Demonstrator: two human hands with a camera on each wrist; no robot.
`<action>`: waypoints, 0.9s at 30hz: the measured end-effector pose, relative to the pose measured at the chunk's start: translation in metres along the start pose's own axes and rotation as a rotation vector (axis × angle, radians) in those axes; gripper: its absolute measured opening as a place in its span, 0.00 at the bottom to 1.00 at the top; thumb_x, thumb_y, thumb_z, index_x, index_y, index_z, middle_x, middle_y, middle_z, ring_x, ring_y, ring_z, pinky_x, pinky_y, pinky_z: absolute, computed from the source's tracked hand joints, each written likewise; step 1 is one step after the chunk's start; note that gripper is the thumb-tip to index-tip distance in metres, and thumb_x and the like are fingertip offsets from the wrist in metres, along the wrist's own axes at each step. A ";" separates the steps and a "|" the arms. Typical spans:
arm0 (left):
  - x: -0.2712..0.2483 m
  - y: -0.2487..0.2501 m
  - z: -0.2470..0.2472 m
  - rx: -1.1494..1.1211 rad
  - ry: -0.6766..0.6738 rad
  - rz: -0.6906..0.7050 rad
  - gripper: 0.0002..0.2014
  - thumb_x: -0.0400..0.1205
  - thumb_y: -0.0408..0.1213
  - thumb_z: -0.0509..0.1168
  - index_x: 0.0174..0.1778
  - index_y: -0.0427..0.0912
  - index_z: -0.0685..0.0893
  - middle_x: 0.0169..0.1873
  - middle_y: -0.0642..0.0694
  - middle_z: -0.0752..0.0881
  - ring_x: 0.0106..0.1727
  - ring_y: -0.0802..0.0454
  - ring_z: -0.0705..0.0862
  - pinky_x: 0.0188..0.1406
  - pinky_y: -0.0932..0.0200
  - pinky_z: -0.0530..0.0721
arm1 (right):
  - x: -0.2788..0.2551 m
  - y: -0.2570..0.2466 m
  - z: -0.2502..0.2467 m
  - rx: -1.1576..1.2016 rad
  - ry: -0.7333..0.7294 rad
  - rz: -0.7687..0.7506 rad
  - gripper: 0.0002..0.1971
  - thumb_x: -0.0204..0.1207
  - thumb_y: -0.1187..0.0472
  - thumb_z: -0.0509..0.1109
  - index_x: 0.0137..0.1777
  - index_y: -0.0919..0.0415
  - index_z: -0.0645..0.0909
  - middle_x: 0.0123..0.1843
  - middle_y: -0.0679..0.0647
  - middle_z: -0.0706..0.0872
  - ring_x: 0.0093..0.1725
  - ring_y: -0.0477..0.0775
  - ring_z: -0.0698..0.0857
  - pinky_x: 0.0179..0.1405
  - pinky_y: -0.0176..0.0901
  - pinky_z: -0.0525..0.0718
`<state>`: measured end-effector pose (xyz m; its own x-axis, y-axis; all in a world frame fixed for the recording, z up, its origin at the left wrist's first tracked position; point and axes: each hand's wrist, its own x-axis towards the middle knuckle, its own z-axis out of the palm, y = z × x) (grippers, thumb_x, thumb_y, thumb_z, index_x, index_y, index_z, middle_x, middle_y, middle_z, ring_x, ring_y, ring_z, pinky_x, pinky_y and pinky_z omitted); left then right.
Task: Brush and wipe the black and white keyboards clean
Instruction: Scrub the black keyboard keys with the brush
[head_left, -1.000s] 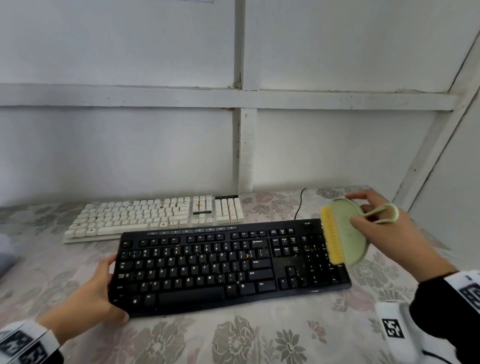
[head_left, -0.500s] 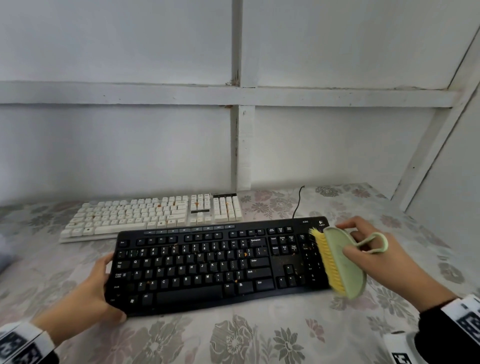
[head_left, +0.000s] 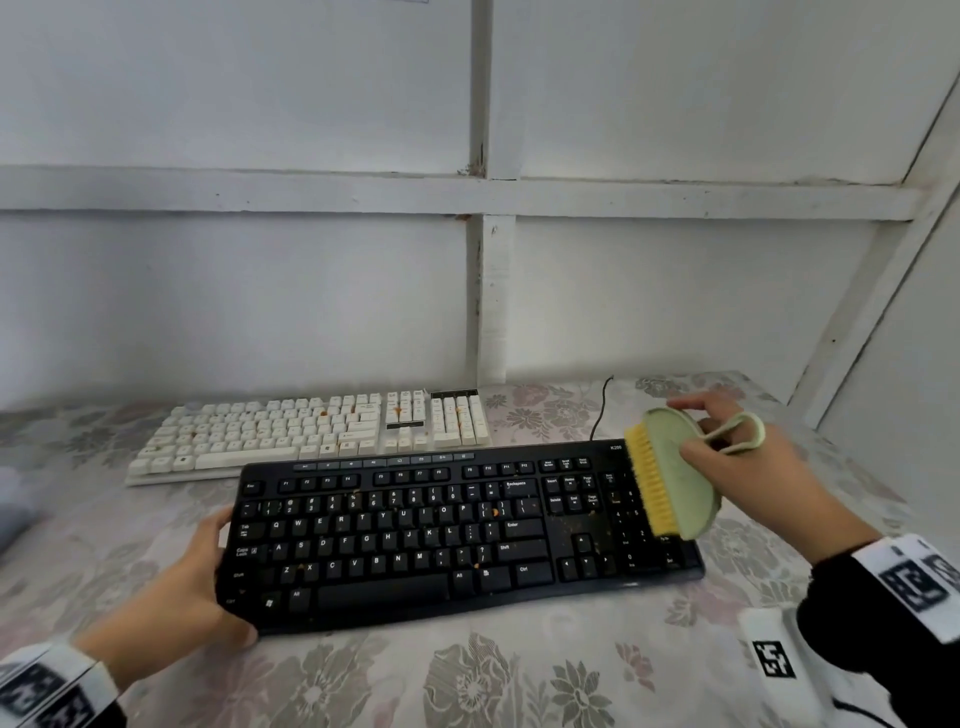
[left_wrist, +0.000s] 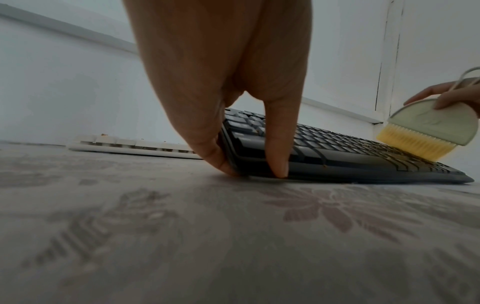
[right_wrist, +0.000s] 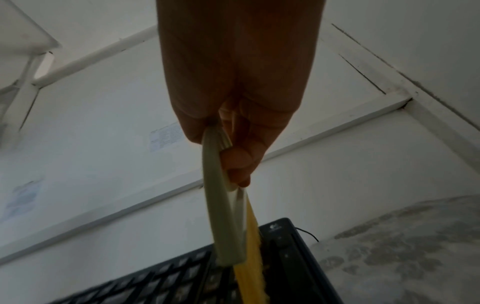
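Ana: Brush (head_left: 675, 475) position has changed. Half a second ago its yellow bristles sat over the lower right edge of the black keyboard (head_left: 415, 535); now they lie further back, across the number pad up to the top right corner.

Ben: So that reads as a reset for another stroke?

Ana: That is my judgement. Orange crumbs still dot the keys near the arrow cluster and Enter, so brushing here is not finished.

Ben: And the grip?

Ana: The right hand (head_left: 748, 467) has thumb and fingers curled around the green body. The left hand (head_left: 192, 587) clamps the keyboard's left end, thumb on the front edge and fingers behind it, steadying it on the tabletop (head_left: 519, 675).

Ben: The white keyboard (head_left: 311, 431)?

Ana: Just behind the black one, untouched, with orange specks on several keys. I see no cloth for wiping.
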<state>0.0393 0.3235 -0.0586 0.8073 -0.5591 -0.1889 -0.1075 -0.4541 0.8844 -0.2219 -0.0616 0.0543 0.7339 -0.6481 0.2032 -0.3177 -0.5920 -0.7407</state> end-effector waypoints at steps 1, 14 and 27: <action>0.000 0.000 0.000 0.005 -0.001 -0.005 0.56 0.40 0.32 0.76 0.61 0.71 0.60 0.50 0.43 0.87 0.51 0.44 0.87 0.55 0.38 0.83 | -0.005 0.003 0.001 -0.013 -0.024 0.007 0.16 0.76 0.65 0.66 0.58 0.44 0.79 0.47 0.53 0.87 0.39 0.53 0.86 0.25 0.36 0.81; 0.007 -0.012 -0.004 0.049 0.039 -0.005 0.54 0.39 0.32 0.78 0.45 0.92 0.62 0.49 0.42 0.87 0.51 0.42 0.87 0.56 0.35 0.82 | -0.020 -0.001 -0.014 0.067 0.023 -0.011 0.14 0.75 0.67 0.68 0.50 0.44 0.83 0.42 0.51 0.87 0.40 0.55 0.85 0.34 0.42 0.79; 0.001 -0.005 -0.002 0.051 0.016 0.003 0.56 0.39 0.35 0.77 0.58 0.77 0.59 0.49 0.42 0.87 0.50 0.43 0.87 0.56 0.35 0.82 | -0.028 0.004 0.019 -0.023 -0.068 -0.006 0.15 0.76 0.66 0.66 0.53 0.42 0.78 0.38 0.49 0.85 0.29 0.48 0.79 0.23 0.33 0.74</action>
<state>0.0419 0.3261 -0.0625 0.8161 -0.5494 -0.1790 -0.1390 -0.4874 0.8620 -0.2327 -0.0367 0.0338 0.7748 -0.6110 0.1625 -0.3264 -0.6067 -0.7249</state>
